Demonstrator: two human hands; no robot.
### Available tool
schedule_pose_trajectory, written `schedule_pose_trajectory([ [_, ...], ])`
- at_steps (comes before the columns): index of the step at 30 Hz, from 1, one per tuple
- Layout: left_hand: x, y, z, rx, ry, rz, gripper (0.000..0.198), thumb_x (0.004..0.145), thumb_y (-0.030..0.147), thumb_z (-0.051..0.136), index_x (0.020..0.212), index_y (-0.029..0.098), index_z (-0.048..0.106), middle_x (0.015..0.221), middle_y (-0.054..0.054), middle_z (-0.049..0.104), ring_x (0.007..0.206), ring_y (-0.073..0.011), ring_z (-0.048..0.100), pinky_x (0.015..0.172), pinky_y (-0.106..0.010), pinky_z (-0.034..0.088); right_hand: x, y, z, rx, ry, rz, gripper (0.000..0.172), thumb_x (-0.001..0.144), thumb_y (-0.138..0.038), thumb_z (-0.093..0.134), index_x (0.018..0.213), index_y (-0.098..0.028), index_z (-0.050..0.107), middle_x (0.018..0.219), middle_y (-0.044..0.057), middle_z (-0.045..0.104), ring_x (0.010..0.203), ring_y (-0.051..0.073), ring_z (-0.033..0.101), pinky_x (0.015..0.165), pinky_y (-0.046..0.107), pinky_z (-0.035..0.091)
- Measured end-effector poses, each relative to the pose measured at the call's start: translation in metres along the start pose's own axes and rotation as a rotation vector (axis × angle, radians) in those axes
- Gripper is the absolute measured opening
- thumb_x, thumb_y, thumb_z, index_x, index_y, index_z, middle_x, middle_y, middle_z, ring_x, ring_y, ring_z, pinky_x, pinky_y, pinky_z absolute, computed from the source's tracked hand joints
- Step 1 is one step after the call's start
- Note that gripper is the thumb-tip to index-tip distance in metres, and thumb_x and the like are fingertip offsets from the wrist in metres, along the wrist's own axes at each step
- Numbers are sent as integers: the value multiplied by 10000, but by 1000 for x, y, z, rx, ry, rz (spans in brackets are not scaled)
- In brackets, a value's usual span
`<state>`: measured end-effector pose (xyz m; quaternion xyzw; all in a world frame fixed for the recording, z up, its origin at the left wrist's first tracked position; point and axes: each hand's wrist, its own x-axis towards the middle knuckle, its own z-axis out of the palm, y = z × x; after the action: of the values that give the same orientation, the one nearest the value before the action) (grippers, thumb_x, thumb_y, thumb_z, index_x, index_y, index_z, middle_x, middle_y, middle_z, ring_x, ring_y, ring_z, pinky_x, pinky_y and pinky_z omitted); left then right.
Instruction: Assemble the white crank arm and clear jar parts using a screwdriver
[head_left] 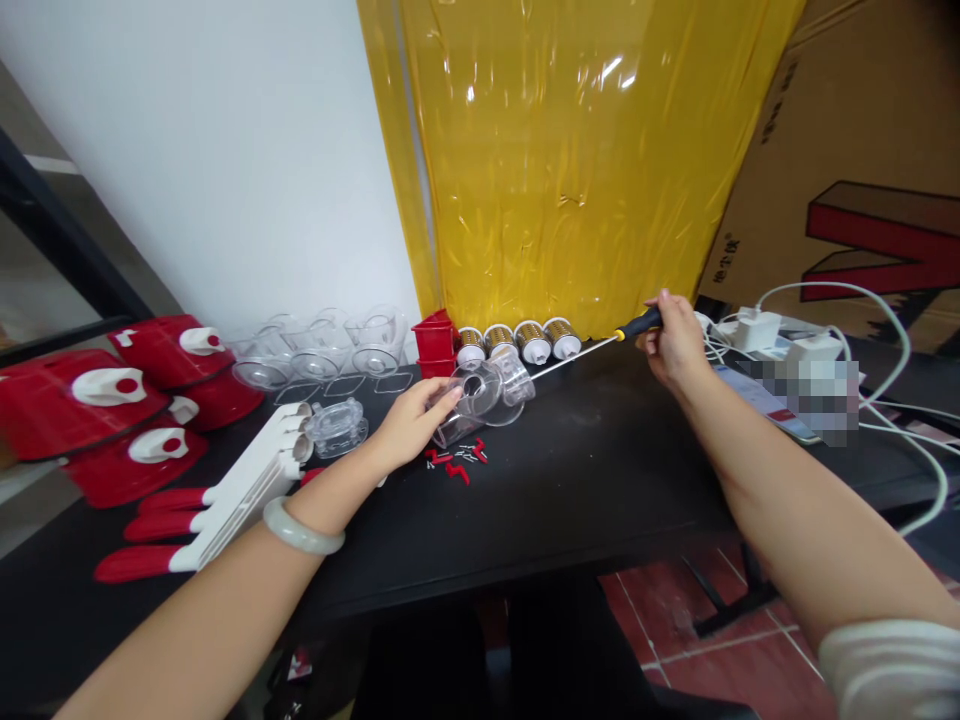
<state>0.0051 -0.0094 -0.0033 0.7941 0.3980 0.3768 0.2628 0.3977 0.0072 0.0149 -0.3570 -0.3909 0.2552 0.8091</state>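
My left hand (415, 422) is closed on a clear plastic housing (480, 392) that lies tilted on the black table, with a round opening in its face. In my right hand (675, 338) is the dark blue and yellow handle of a screwdriver (592, 348). Its long metal shaft slants down to the left, and the tip reaches the short clear tube at the housing's right end. Whether the tip sits in a screw cannot be made out. Just in front of the housing lie small red plastic parts (459, 472) and several tiny screws (470, 454).
Metal mesh cylinders (531, 342) and red trays (435, 345) stand behind the housing. Clear cups (319, 345), white parts with red handles (247, 470) and red casings (142, 400) fill the left. A phone (765, 400) and white cables (911, 350) lie right.
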Motion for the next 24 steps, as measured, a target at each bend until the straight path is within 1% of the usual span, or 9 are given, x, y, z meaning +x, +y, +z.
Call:
schedule_pose_trajectory([
  [2, 0, 0, 0, -11, -2, 2, 511, 901, 600, 519, 1187, 203, 668, 1150, -93, 710, 1072, -274, 653, 939, -426, 512, 0, -2, 1, 7, 24, 14, 394, 855, -593, 559, 749, -218, 504, 474, -91, 379, 285, 52, 328, 278, 168, 261],
  [5, 0, -1, 0, -14, -2, 2, 511, 899, 598, 523, 1187, 202, 669, 1153, -94, 709, 1067, -272, 654, 936, -423, 515, -1, -4, 1, 46, 16, 85, 409, 935, -552, 354, 785, -219, 539, 528, -40, 504, 364, 97, 468, 326, 202, 381],
  [8, 0, -1, 0, -4, 1, 2, 524, 896, 605, 521, 1184, 194, 670, 1146, -100, 710, 1068, -277, 653, 928, -425, 519, 0, -3, -1, 33, -40, 122, 292, 905, -465, 431, 867, -221, 588, 626, -19, 581, 464, 114, 567, 401, 224, 461],
  [11, 0, 0, 0, -12, 2, 3, 530, 894, 608, 522, 1192, 195, 668, 1146, -100, 710, 1062, -275, 655, 919, -421, 525, 1, 1, -3, -31, -15, 47, 242, 843, -462, 581, 848, -220, 588, 597, -45, 520, 398, 86, 492, 363, 204, 400],
  [13, 0, 2, 0, -12, 0, 5, 528, 894, 608, 523, 1193, 198, 668, 1151, -100, 708, 1061, -274, 655, 921, -422, 525, 3, 3, -4, -69, 11, -14, 299, 822, -515, 624, 792, -225, 554, 542, -65, 446, 337, 67, 390, 321, 199, 317],
  [16, -1, 3, 0, 2, 0, 4, 530, 895, 610, 520, 1189, 196, 671, 1149, -101, 707, 1070, -278, 650, 932, -430, 521, 3, 2, -4, -36, -5, -29, 426, 871, -635, 474, 739, -233, 520, 495, -60, 398, 315, 77, 338, 314, 215, 286],
  [19, -1, 4, 0, 0, 1, 2, 533, 893, 610, 522, 1189, 193, 672, 1148, -102, 707, 1071, -279, 649, 935, -433, 521, 0, -1, -4, 55, -42, -3, 434, 909, -591, 339, 771, -236, 546, 553, -14, 508, 408, 127, 498, 358, 235, 375],
  [21, -1, 3, 0, -14, 0, -1, 531, 891, 607, 528, 1190, 192, 671, 1150, -101, 707, 1063, -277, 653, 934, -433, 523, -3, -2, -3, 90, -69, 30, 329, 894, -515, 393, 823, -242, 562, 602, -3, 571, 511, 155, 592, 401, 243, 433],
  [24, -1, 2, 1, -31, 0, -12, 527, 891, 604, 534, 1193, 194, 669, 1157, -102, 704, 1058, -276, 656, 930, -435, 524, -5, -2, -1, 89, -106, 93, 216, 852, -462, 536, 899, -254, 564, 628, -23, 604, 561, 160, 628, 423, 241, 468],
])
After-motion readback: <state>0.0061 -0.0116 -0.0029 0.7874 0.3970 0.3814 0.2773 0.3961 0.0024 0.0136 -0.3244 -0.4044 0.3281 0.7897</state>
